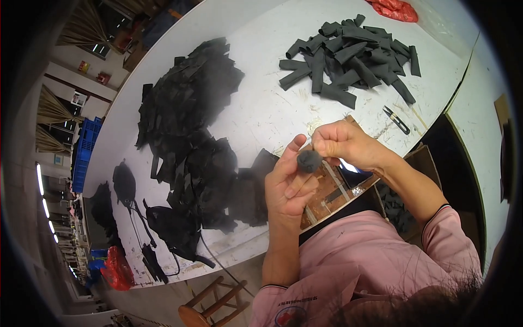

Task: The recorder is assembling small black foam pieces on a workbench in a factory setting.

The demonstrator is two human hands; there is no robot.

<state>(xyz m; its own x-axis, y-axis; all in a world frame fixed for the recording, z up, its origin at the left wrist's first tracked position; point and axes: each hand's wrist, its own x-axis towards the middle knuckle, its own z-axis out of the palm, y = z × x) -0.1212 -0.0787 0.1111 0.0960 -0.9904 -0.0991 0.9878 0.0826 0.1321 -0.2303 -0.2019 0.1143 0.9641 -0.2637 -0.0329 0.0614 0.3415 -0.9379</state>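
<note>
A small dark grey fabric tube [309, 161], seen end-on, is held up in front of my body. The fingers of my left hand [289, 182] curl around it, with one digit sticking up beside it. Thumb and forefinger of my right hand [343, 144] pinch together at the tube's upper edge; the exact spot they grip is partly hidden. Below both hands is a worn wooden board [327, 196] with light strips across it, set at the table's edge. A dark, shiny-screened object [354, 173] lies under my right wrist.
Similar grey tubes [348, 60] lie heaped at the back right, near black-handled thread snips [396, 120]. Dark cloth pieces [190, 92] cover the table's left half. A box of dark pieces [395, 210] stands by my right side. A wooden stool [212, 302] is below the table.
</note>
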